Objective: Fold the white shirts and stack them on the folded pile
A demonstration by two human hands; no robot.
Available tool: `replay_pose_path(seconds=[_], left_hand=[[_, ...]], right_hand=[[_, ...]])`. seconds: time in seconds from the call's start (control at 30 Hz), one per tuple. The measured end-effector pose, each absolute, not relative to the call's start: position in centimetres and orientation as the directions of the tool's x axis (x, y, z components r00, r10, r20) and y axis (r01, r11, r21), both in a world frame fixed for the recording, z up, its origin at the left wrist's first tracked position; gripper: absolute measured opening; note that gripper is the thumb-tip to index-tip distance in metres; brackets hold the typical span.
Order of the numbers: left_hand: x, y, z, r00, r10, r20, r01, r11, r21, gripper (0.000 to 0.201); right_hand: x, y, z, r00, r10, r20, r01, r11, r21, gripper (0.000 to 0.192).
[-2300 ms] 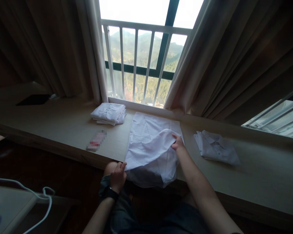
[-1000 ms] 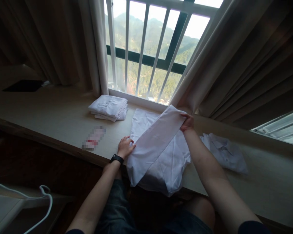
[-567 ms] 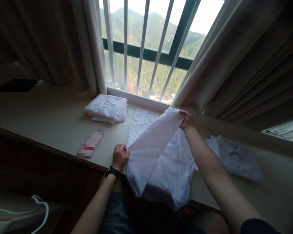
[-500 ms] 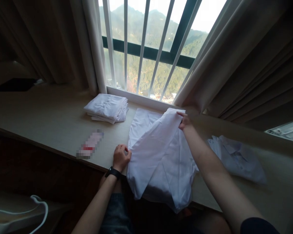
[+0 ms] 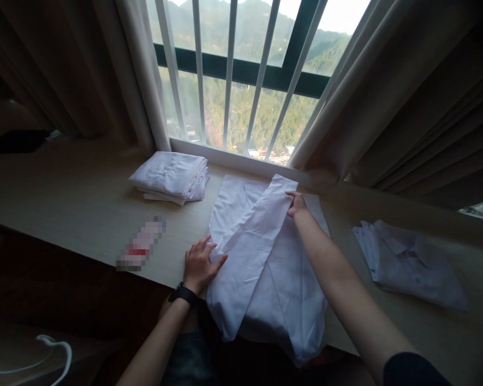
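A white shirt lies spread on the ledge, its lower end hanging over the front edge. A long strip of its cloth, like a sleeve, is folded slantwise across it up to the far edge. My right hand pinches the right side of this strip near its far end. At the left edge of the shirt, my left hand rests with fingers spread, its thumb and fingertips touching the cloth. A black watch is on my left wrist.
Folded white clothes are stacked at the back left. A folded white shirt with a collar lies to the right. A blurred-out pink item is near the front edge. Behind stands a barred window between curtains. A white hanger shows lower left.
My left hand has opened from a curled grip at the shirt's edge into spread fingers on the cloth. My right hand has drawn the strip slightly left and down. The view has shifted a little.
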State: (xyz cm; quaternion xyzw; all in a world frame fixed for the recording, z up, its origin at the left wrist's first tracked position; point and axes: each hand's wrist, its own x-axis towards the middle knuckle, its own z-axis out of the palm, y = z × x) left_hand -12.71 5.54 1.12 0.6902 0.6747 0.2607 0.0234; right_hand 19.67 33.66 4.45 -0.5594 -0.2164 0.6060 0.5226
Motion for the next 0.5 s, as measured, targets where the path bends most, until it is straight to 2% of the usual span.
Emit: replay_pose_path(seconds=[0.07, 0.2, 0.5], left_hand=[[-12.6, 5.7, 1.0, -0.078, 0.945, 0.318, 0.926, -0.05, 0.375, 0.028], [-12.5, 5.9, 0.8, -0.109, 0.941, 0.321, 0.92, -0.027, 0.392, 0.017], [-12.7, 6.2, 0.2, -0.137, 0.93, 0.34, 0.915, -0.013, 0.403, 0.021]], right_hand=[[19.9, 33.7, 3.4, 0.213, 0.819, -0.533, -0.381, -0.432, -0.817, 0.011], [20.6, 33.6, 1.5, 0.256, 0.786, -0.563, -0.35, -0.468, -0.812, 0.016], [21.5, 33.7, -0.3, 0.304, 0.823, -0.479, -0.228, -0.426, -0.876, 0.018]])
